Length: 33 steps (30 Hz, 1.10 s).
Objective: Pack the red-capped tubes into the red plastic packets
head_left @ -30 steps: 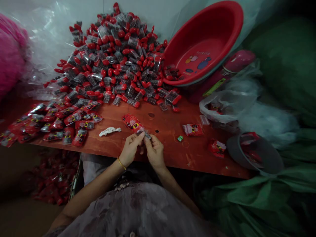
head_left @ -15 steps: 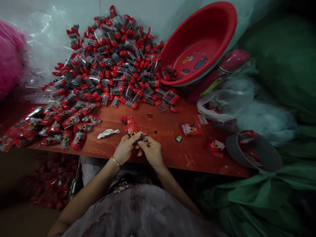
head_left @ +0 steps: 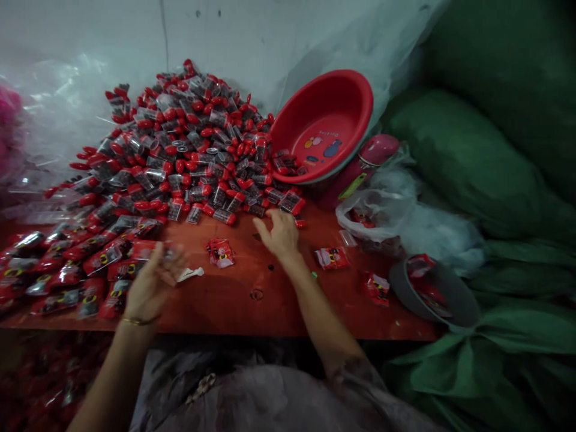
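Observation:
My left hand (head_left: 155, 281), blurred at the fingertips, is open beside the heap of filled red packets (head_left: 92, 300) at the left of the table. A red packet (head_left: 143, 249) lies just past its thumb. My right hand (head_left: 281, 235) reaches forward with fingers apart, at the near edge of a large pile of clear tubes with red caps (head_left: 198, 159). Its fingertips are close to the nearest tubes, and I cannot tell whether they touch. Between the hands lies a small stack of flat red packets (head_left: 220, 253), with a crumpled white strip (head_left: 190, 274) nearby.
A red basin (head_left: 324, 129) leans tilted against the pile's right side, next to a pink bottle (head_left: 378, 150). Farther right are an open plastic bag (head_left: 378, 210), a grey bowl (head_left: 459, 303) and loose red packets (head_left: 332, 258). Green sacks (head_left: 468, 156) fill the right side.
My hands were together over a packet at the table's front. They have parted: the left moved to the packet heap, the right forward to the tubes. The camera view has shifted too.

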Tool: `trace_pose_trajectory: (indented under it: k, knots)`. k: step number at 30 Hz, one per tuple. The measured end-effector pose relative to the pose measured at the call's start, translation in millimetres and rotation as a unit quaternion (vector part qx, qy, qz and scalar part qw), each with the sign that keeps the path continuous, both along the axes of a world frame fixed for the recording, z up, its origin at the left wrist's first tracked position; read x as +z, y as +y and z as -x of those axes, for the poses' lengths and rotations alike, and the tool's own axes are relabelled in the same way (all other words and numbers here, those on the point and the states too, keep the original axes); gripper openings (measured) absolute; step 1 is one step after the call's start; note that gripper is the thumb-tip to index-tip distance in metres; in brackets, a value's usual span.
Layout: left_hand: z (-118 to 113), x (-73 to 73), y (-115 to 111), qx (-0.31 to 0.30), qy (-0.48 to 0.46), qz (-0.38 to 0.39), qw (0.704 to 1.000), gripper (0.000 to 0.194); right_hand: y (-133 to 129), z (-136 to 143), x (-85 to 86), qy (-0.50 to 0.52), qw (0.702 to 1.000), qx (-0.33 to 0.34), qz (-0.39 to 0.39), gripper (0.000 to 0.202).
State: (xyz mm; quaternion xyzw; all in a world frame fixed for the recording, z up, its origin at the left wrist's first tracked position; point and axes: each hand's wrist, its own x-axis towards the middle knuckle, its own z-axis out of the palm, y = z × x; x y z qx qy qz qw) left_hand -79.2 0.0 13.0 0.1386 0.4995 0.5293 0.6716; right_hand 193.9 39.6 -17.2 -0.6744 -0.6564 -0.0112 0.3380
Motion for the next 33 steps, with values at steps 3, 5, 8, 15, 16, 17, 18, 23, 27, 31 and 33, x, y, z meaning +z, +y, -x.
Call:
trace_pose_trajectory:
  k: [3,5,8,15,16,17,18,23,27,31,33]
  knots:
    - [39,13.4,15,0.128,0.014,-0.046,0.991,0.050,54,-41,-3.5,-0.075,0.991,-0.109,0.026,0.063]
    - [45,13.4,14,0.110,0.052,-0.075,0.990,0.056,75,-53,-13.4,-0.090,0.987,-0.116,0.070,0.065]
    - [27,-4.9,-2,0.060,0.207,-0.110,0.970,0.043,77,-48,-29.4,-0.093,0.987,-0.089,0.095,0.061]
    - [-12,-62.3,-31,-0.141,0.707,-0.275,0.636,0.030,21,-24,-40.3,-0.108,0.991,-0.023,0.078,0.052]
    - [-11,-66.3,-31,-0.160,0.716,-0.280,0.619,0.025,13,-22,-40.3,-0.115,0.990,-0.014,0.076,0.051]
    - [-10,-69.5,-32,-0.176,0.716,-0.287,0.612,0.024,5,-21,-40.2,-0.122,0.990,-0.005,0.076,0.050]
    - [-8,-72.0,-32,-0.187,0.711,-0.296,0.610,0.025,-2,-19,-40.1,-0.129,0.989,0.004,0.076,0.049]
    - [-8,-77.9,-41,-0.202,0.669,-0.363,0.617,0.029,-28,-1,-39.8,-0.156,0.985,0.046,0.059,0.050]
    - [-7,-71.4,-51,-0.090,0.716,-0.324,0.612,0.038,-35,13,-41.0,-0.154,0.986,0.060,0.029,0.050]
    - [0,-60.6,-51,-0.075,0.781,-0.230,0.575,0.057,-36,15,-41.9,-0.135,0.990,0.043,0.023,0.045]
    - [2,-57.7,-49,-0.130,0.784,-0.221,0.565,0.044,-38,11,-42.4,-0.126,0.991,0.031,0.021,0.042]
